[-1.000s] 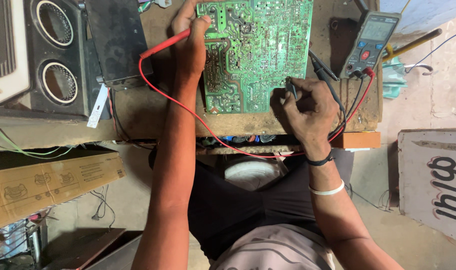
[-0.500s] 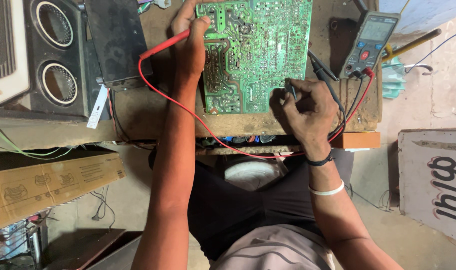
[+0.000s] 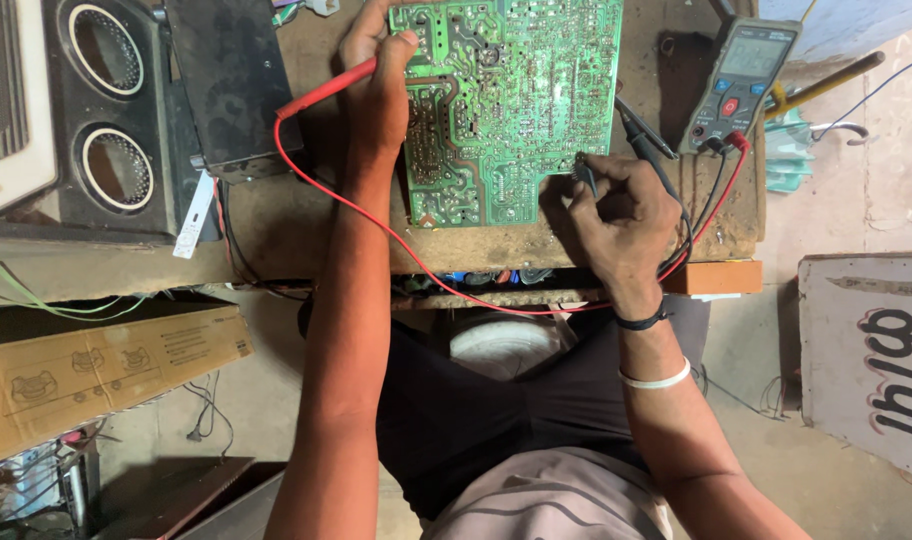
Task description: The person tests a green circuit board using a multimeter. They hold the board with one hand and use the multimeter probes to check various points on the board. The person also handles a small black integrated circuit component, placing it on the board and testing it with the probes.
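Lying flat on the worn wooden workbench (image 3: 306, 225), the green circuit board (image 3: 511, 100) shows its solder side (traces up). The left hand (image 3: 376, 75) pinches the red probe (image 3: 326, 88) against the board's upper left edge; its red lead (image 3: 376, 225) loops down across the bench. The right hand (image 3: 616, 215) grips the black probe (image 3: 583, 170), tip touching the board's lower right area. A multimeter (image 3: 736, 85) sits just right of the board. Well to the left stands a black speaker (image 3: 111, 115).
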